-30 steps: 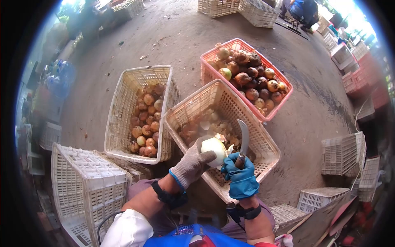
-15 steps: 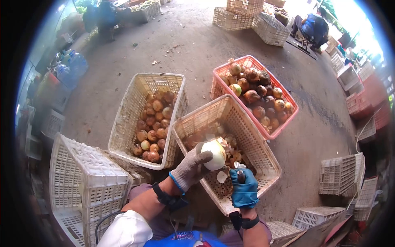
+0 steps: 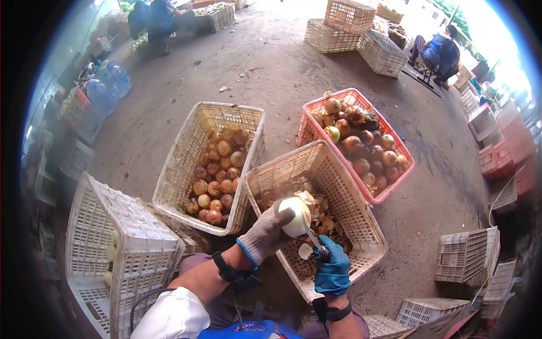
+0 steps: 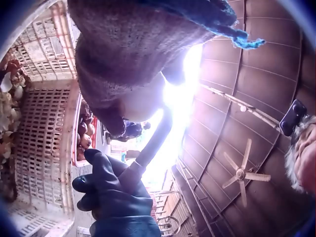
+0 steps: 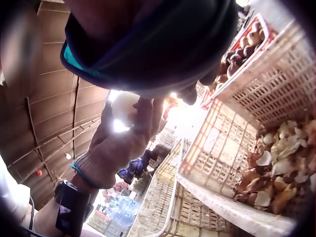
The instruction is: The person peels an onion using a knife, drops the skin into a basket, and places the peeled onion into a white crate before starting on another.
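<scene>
Now, peeling seems under way: over the crate [image 3: 346, 206] of skins [image 3: 323, 221], the onion [image 3: 293, 218] is gripped by the left hand [image 3: 265, 233] and the knife [image 3: 314, 239] by the right hand [image 3: 333, 268], both with curled fingers. Gentle scraping seems needed next.

Wears a grey-brown knit glove [image 3: 261, 238] with a frayed bright-blue cuff edge [image 4: 248, 43] on the left hand [image 3: 265, 230], a smooth blue rubber glove [image 3: 333, 278] on the right hand [image 3: 332, 264], black wrist straps [image 3: 223, 268] with dark boxy units [image 5: 73, 210], a white sleeve [image 3: 175, 313], a thin black cable [image 3: 137, 303], blue clothing [image 3: 248, 329] and purplish trousers [image 3: 195, 262].
</scene>
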### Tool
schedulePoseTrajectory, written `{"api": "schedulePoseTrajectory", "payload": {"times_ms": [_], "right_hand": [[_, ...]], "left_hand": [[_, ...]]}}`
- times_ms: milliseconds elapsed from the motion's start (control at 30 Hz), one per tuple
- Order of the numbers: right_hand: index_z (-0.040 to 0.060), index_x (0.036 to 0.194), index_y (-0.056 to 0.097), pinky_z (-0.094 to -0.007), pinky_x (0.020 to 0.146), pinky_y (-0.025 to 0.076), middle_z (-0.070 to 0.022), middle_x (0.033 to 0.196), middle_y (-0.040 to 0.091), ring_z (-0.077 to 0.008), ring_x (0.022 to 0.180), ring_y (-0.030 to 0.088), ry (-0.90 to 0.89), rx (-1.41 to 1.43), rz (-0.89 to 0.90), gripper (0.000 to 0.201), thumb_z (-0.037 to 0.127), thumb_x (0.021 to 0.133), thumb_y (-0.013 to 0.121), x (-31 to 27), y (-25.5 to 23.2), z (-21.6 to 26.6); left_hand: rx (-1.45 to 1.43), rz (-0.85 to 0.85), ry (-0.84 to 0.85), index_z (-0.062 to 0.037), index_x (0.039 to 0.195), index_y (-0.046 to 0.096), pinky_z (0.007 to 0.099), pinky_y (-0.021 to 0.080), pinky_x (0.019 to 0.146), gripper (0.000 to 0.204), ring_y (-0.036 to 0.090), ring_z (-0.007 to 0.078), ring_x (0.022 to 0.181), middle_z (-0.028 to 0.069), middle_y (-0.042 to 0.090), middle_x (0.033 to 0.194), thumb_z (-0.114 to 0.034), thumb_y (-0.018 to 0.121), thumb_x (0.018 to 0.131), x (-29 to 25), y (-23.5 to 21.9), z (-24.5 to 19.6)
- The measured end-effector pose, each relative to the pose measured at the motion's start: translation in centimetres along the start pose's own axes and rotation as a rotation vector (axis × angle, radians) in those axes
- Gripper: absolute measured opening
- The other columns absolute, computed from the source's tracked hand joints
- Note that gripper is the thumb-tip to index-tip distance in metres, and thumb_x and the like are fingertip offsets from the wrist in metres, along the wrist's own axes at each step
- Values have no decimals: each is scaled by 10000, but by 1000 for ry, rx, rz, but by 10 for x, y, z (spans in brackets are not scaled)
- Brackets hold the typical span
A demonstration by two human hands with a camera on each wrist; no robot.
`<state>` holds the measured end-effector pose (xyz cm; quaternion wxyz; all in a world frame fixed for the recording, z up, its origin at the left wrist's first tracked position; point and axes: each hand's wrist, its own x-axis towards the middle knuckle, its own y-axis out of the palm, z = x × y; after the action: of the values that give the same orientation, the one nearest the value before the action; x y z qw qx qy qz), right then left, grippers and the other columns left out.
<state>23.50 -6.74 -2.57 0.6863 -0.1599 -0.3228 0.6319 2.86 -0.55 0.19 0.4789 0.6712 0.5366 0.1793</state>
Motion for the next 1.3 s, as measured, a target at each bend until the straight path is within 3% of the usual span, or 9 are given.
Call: {"api": "schedulePoseTrajectory", "payload": {"times_ms": [267,467,567,700,800,933,1067,1167,1300], "right_hand": [[79,1253,705,-495,637,509,-200,855,664,-399,729,665,-32,-113,-51,304,207,979,669,-2,1,-1],[71,1253,686,-449,693,549,-224,932,711,-380,800,716,134,62,-96,290,227,1010,662,-14,22,0],[70,1240,682,-406,695,555,-210,889,719,-332,773,722,340,230,10,278,232,1014,672,-22,36,-5],[62,1163,700,-344,611,523,-110,766,677,-193,662,669,355,187,15,226,234,1017,686,-20,37,-3],[52,1135,701,-285,558,485,-36,754,666,-123,635,640,717,697,223,207,214,1005,709,-14,22,13],[52,1120,724,-237,509,419,-10,760,668,-87,584,584,866,717,414,195,209,1007,703,-4,4,16],[63,1101,750,-213,495,381,-26,750,697,-54,554,530,921,727,579,255,295,1025,673,9,-17,18],[60,1126,743,-210,501,394,-40,762,718,-53,554,530,914,715,456,262,292,1023,679,12,-19,16],[82,1248,693,-226,587,504,-47,1047,748,-52,748,618,672,782,119,303,181,969,755,9,-2,8]], "left_hand": [[93,-31,31,-93,1458,450,388,586,969,699,654,234,1159,96,604,1324,-241,808,875,1,4,1],[261,-96,171,-88,1449,450,388,581,976,782,636,235,1182,107,578,1335,-163,863,789,6,-2,10],[547,-175,306,-83,1430,465,359,565,970,822,620,197,1168,93,581,1312,-141,907,740,6,-2,14],[869,-212,425,-80,1417,473,329,533,980,811,598,156,1153,77,589,1288,-152,917,743,1,3,12],[847,-219,359,-66,1422,474,341,524,1001,851,595,169,1157,76,579,1297,-161,931,711,0,6,9],[790,-180,385,-70,1433,476,341,540,981,862,615,180,1137,73,581,1287,-121,921,695,5,0,11],[589,-193,184,-82,1443,471,350,559,958,844,633,193,1116,77,586,1256,-72,885,708,6,-7,11],[475,-214,72,-86,1449,468,367,567,953,815,636,201,1105,79,588,1230,-52,851,731,5,-10,12],[695,-141,-2,-57,1454,459,364,550,974,823,620,197,1123,90,586,1255,-123,861,739,4,-15,18]]}}
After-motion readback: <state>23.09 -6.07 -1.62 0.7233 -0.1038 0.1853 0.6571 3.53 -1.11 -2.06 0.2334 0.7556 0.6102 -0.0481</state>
